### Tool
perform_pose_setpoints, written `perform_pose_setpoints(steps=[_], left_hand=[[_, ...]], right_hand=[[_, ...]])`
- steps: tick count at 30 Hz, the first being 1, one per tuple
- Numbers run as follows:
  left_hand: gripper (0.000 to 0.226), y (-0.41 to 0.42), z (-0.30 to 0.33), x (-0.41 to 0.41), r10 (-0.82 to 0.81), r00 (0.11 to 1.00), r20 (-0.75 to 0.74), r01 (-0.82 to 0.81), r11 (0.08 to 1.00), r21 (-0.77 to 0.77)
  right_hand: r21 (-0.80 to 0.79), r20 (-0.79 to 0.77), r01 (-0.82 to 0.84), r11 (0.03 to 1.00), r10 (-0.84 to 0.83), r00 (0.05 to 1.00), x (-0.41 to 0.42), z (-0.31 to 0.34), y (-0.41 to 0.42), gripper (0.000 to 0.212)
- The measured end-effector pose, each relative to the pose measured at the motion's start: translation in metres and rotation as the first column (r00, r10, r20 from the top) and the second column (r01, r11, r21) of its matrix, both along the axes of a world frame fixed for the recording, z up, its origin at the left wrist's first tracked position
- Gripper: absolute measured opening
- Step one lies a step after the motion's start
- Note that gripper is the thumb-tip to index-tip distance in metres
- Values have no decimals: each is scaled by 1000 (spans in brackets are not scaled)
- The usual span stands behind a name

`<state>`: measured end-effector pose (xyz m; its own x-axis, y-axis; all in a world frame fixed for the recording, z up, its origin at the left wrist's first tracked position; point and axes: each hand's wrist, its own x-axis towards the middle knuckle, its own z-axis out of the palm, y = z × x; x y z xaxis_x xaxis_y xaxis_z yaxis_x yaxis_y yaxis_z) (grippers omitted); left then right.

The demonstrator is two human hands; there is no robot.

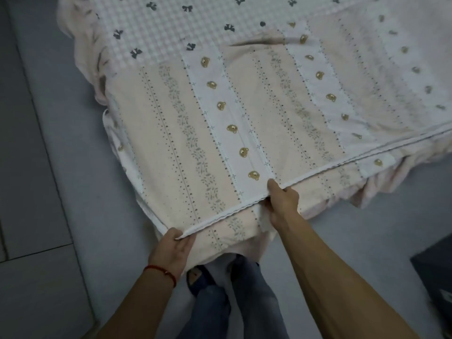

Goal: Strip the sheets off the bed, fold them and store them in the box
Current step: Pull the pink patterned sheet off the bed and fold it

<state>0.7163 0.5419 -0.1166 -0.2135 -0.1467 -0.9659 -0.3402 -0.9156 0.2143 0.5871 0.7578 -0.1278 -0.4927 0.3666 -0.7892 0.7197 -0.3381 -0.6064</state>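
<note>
Pinching sheet (220, 133) hem: left hand (172, 248) at corner, right hand (281, 204) mid-edge, arms outstretched.

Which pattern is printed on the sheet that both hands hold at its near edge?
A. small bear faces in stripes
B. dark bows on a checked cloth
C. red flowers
A: the left hand and right hand grip the edge of the bear-striped sheet; the bow-print cloth lies farther away.

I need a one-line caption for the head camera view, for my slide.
Both hands, left hand and right hand, grip the near edge of the bear-print sheet lying folded on the bed.
</note>
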Motion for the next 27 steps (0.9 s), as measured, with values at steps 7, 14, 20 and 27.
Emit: perform_pose_setpoints(steps=[7, 14, 20, 27], left_hand=[[21, -16, -13, -3, 51, 996, 71, -52, 999, 10], [41, -44, -25, -6, 221, 975, -33, -223, 972, -69], [48, -37, -42, 43, 120, 981, 151, -99, 985, -142], [35, -28, -49, 48, 32, 988, 149, -19, 996, -89]], right_hand=[[-64, 23, 7, 998, -6, 1000, 17, -8, 22, 10], [-186, -97, 203, 961, -224, 970, -6, 8, 48, 16], [-42, -77, 100, 994, -103, 992, 32, -1, 76, 13], [17, -59, 57, 998, -56, 997, 11, -8, 108, 22]])
